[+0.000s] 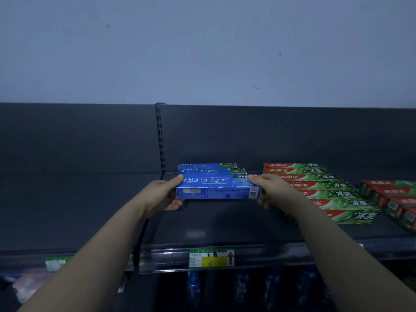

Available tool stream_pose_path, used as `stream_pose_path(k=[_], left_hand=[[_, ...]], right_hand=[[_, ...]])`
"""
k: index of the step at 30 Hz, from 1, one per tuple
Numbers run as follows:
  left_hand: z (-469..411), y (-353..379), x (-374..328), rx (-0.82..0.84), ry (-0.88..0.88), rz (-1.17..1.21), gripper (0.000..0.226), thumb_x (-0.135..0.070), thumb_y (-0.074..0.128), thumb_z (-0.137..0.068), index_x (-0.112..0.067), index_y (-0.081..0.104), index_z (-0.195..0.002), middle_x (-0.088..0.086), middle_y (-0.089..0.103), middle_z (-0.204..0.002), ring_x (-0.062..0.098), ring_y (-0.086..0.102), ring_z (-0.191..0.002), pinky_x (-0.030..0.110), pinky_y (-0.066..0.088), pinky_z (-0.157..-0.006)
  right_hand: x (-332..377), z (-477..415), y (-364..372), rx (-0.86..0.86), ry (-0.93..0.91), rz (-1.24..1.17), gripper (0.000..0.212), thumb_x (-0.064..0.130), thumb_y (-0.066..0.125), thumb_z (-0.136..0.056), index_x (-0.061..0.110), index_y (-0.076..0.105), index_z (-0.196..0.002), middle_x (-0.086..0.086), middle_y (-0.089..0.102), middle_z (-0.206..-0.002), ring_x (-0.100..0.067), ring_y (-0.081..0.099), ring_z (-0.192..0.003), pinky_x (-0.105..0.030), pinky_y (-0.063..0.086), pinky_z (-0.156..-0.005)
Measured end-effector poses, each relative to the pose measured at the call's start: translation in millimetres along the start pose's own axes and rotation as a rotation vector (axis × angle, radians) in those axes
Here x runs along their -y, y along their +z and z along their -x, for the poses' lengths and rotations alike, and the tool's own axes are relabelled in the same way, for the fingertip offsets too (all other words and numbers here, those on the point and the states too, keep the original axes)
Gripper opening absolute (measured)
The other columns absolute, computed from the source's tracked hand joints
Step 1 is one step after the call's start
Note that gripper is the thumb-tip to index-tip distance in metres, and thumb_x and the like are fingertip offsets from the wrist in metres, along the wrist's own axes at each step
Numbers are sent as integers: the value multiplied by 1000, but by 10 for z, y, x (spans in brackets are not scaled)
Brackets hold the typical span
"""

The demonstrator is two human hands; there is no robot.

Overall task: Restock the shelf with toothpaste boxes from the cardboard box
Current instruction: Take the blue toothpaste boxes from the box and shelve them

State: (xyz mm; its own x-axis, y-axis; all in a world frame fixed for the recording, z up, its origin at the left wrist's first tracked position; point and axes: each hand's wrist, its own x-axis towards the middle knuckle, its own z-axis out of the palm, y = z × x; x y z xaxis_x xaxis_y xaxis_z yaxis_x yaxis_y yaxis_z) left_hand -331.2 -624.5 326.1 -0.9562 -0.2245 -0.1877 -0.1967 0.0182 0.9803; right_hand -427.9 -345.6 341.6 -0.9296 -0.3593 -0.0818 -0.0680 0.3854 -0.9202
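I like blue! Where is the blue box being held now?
Head view, middle of the shelf: the left hand and right hand hold the blue box before two other blue boxes, left of the red-green boxes.

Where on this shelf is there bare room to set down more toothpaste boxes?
Bare shelf lies between the held blue box and the front price label, and across the bay left of the slotted upright. Crowded: the red-green boxes packed beside the right hand.
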Motion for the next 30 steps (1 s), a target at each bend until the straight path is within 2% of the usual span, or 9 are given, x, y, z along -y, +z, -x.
stream_pose_path(k=[4,8,11,13,18,22,25,27,30], left_hand=[[24,2,-43,-16,5,-71,54,-58,52,-88,-8,69,-97,7,62,-69,14,52,-54,22,44,-50],[21,-24,-20,0,2,-98,54,-57,53,-89,-6,69,-99,7,61,-68,14,51,-54,22,41,-48],[16,-38,0,-6,22,-88,37,-43,56,-92,-8,68,-98,10,66,-79,14,57,-62,24,48,-56],[0,-63,30,-13,35,-93,27,-35,60,-92,-13,66,-107,12,68,-89,14,57,-65,23,49,-58],[-29,-75,76,-48,71,-162,25,-14,66,-89,-11,64,-114,10,66,-88,15,58,-67,16,48,-52],[-57,-79,79,-119,70,-190,21,-11,65,-90,-4,62,-109,12,65,-86,15,59,-67,15,49,-49],[-75,-97,79,-159,64,-237,15,-12,60,-93,-5,65,-106,13,63,-89,15,58,-70,17,49,-53],[-101,-121,84,-188,59,-232,17,-12,59,-93,-4,65,-108,15,67,-96,17,60,-74,22,49,-61],[-122,-131,84,-216,57,-199,15,-11,58,-93,-5,64,-106,18,68,-108,19,62,-80,25,49,-64]], right_hand=[[19,-9,31,-61,39,64,42,47,47,-96,9,65,-93,-4,58,-57,-11,44,-40,-19,32,-40],[46,-17,41,-73,68,61,44,46,46,-96,8,67,-90,-4,55,-53,-11,42,-37,-19,30,-40],[2,-43,16,-34,-10,41,35,41,49,-97,9,64,-102,-8,56,-67,-13,51,-48,-22,36,-43],[-26,-54,-8,-18,-45,57,31,36,53,-96,8,63,-105,-7,57,-74,-13,54,-53,-24,38,-45],[-42,-50,-31,45,-88,11,8,10,63,-91,8,60,-98,-6,60,-71,-14,55,-60,-23,45,-52],[-95,-102,-46,93,-55,140,21,-1,65,-86,9,56,-101,-4,65,-77,-17,60,-68,-25,48,-58],[-126,-118,-82,196,-32,187,25,-2,65,-84,8,57,-105,-5,72,-90,-17,65,-79,-27,50,-64],[-101,-96,-96,259,-27,188,27,-3,64,-84,8,58,-107,-7,72,-100,-19,65,-85,-28,50,-67],[-78,-88,-92,308,-14,193,30,-5,63,-84,8,57,-111,-8,71,-107,-19,65,-89,-26,49,-66]])
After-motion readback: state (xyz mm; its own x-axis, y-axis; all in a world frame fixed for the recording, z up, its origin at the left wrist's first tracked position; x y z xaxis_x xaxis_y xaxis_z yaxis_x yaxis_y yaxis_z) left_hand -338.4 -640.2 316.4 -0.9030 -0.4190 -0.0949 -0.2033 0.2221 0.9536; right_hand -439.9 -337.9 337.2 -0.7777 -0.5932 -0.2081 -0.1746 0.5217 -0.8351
